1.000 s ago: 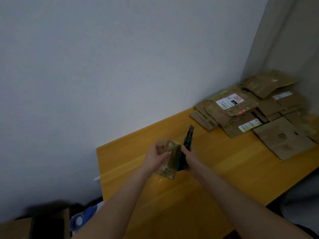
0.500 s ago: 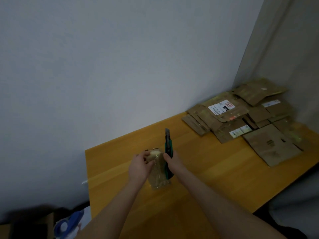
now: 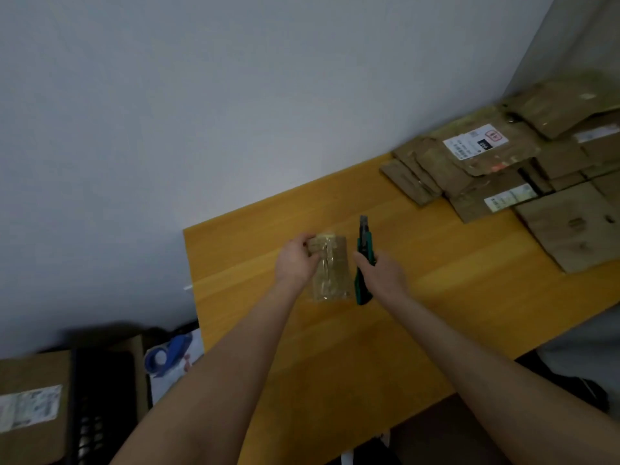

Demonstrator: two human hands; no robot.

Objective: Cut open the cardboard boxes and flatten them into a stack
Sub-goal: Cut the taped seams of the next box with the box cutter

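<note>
At the middle of the yellow wooden worktop (image 3: 436, 313), the left hand (image 3: 297, 263) grips a small tape-wrapped cardboard box (image 3: 332, 270), its fingers curled round the box's upper left edge. Whether the box rests on the wood is unclear. Just right of it, the right hand (image 3: 385, 275) has its fingers clamped round a green utility knife (image 3: 364, 243), tip pointing toward the wall. Flattened boxes (image 3: 486, 172) lie piled at the far right corner. A blue tape dispenser (image 3: 167, 355) sits on the floor to the left.

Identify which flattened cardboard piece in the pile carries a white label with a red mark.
The piece at the back of the pile, by the wall. Its white label shows a red square; other labels are narrow strips without red.
</note>
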